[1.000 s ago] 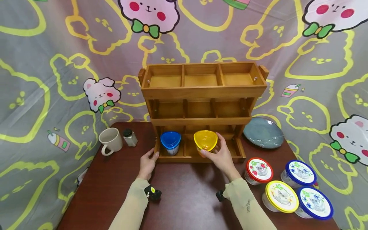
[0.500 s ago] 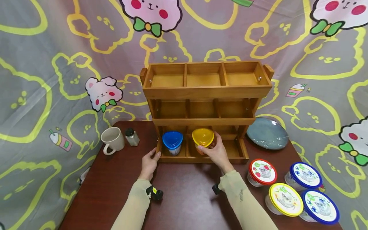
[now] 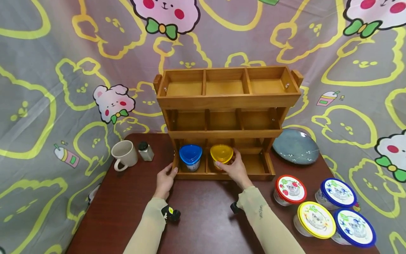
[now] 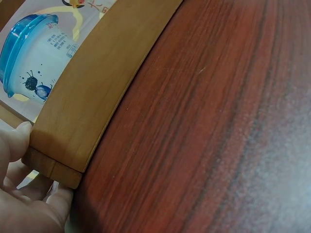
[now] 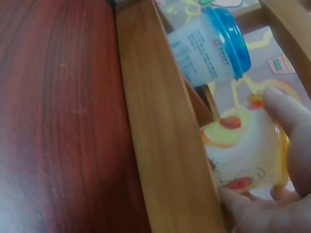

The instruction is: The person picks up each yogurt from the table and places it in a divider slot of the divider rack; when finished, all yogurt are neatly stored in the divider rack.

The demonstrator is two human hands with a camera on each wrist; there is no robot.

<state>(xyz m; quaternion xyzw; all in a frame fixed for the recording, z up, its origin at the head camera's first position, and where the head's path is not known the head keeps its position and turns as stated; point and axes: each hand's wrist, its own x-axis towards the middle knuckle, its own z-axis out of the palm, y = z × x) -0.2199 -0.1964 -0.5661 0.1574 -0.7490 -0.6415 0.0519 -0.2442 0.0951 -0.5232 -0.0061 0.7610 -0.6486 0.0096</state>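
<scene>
A three-tier wooden rack with divided compartments stands against the back cloth. At its bottom left front corner my left hand grips the wood, thumb on the inner side and fingers round the end in the left wrist view. My right hand holds a yellow-lidded cup by its side, within the middle bottom compartment. Fruit pictures cover that cup's wall in the right wrist view; its base is hidden behind the rack's front board. In the bottom left compartment sits a blue-lidded cup, upright.
To the left stand a beige mug and a small dark-capped jar. A grey-blue plate lies at the right back. Nearer are a red-lidded tub, a yellow-lidded tub and two blue-lidded tubs.
My right hand has moved left and lowered the yellow-lidded cup into the middle bottom compartment. The left hand keeps its grip on the rack corner. The head view has shifted slightly.
</scene>
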